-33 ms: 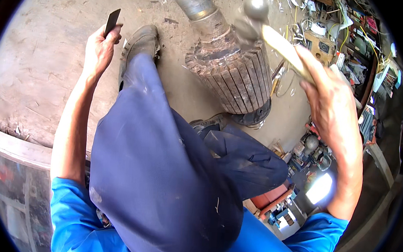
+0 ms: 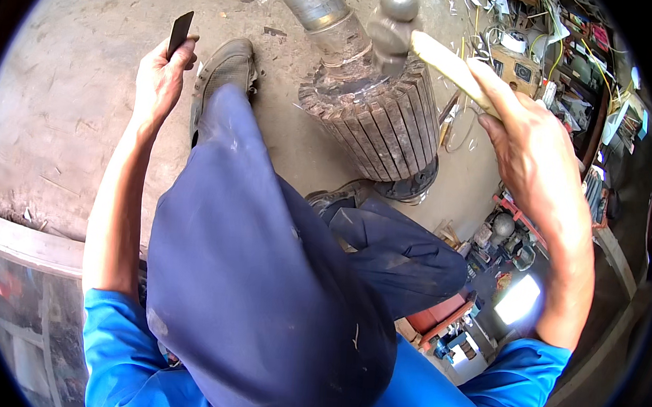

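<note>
My left hand [image 2: 162, 74] grips a flat dark strip [image 2: 180, 32] held upright at the upper left, above the dirty floor. My right hand [image 2: 531, 149] holds the pale wooden handle [image 2: 446, 73] of a hammer, whose rounded metal head [image 2: 396, 6] is blurred over the top of a heavy slotted metal cylinder [image 2: 379, 128] with a thick shaft [image 2: 305, 1] rising from it. The cylinder stands on a dark round flange [image 2: 409, 188]. Whether the hammer touches it, I cannot tell.
My shoe [image 2: 218, 70] and raised leg in navy trousers [image 2: 254, 274] lie between my arms. Cluttered tools, cables and a cardboard box [image 2: 513, 73] line the right side. A red object [image 2: 439, 311] is at lower right. A pale ledge [image 2: 25, 234] crosses the left.
My right hand and the hammer have shifted slightly up and to the left over the cylinder. My left hand with the strip is nearly still, a touch higher.
</note>
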Tool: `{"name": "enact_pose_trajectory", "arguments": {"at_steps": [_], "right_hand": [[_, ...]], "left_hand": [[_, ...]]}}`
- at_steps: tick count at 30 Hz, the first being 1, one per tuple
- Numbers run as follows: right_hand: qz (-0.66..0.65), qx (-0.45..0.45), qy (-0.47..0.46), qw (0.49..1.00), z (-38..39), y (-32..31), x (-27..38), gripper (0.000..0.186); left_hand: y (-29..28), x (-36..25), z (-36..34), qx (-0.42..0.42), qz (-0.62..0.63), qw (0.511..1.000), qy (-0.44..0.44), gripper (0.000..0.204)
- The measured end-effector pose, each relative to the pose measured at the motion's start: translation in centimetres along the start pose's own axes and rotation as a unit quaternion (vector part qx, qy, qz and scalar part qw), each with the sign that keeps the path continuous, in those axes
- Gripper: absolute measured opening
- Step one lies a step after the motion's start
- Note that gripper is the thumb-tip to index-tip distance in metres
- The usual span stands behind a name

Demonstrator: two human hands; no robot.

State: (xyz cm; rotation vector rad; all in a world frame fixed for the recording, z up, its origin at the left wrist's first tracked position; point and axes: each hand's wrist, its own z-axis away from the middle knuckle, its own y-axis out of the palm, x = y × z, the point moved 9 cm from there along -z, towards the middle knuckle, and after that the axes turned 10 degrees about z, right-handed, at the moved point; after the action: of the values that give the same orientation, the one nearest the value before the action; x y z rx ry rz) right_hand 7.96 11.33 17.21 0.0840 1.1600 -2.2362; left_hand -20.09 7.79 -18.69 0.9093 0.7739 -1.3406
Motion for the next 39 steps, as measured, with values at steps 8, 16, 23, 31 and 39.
{"name": "enact_pose_trajectory", "arguments": {"at_steps": [8, 16, 23, 31, 39], "right_hand": [[-0.023, -0.007, -0.079, 0.997, -3.1, -2.2, 1.0, 0.054], [0.022, 0.052, -0.079, 0.995, -3.8, -1.2, 1.5, 0.060], [0.025, 0.092, -0.103, 0.990, -2.8, -0.1, 1.8, 0.062], [0.064, 0.117, -0.054, 0.990, -3.1, 1.0, -0.3, 0.059], [-0.016, 0.037, -0.054, 0.998, -3.2, 0.1, -1.4, 0.060]], "left_hand": [[-0.9, 0.5, 0.7, -0.025, 0.076, 0.997, -0.014, 0.031], [0.2, 0.1, 1.2, -0.027, 0.082, 0.996, -0.033, 0.032], [2.2, -0.8, 0.7, 0.004, 0.094, 0.995, -0.024, 0.032], [2.5, -1.1, 0.8, -0.002, 0.066, 0.997, -0.033, 0.031], [2.9, -1.7, 1.0, -0.004, 0.071, 0.997, -0.028, 0.030]]}}
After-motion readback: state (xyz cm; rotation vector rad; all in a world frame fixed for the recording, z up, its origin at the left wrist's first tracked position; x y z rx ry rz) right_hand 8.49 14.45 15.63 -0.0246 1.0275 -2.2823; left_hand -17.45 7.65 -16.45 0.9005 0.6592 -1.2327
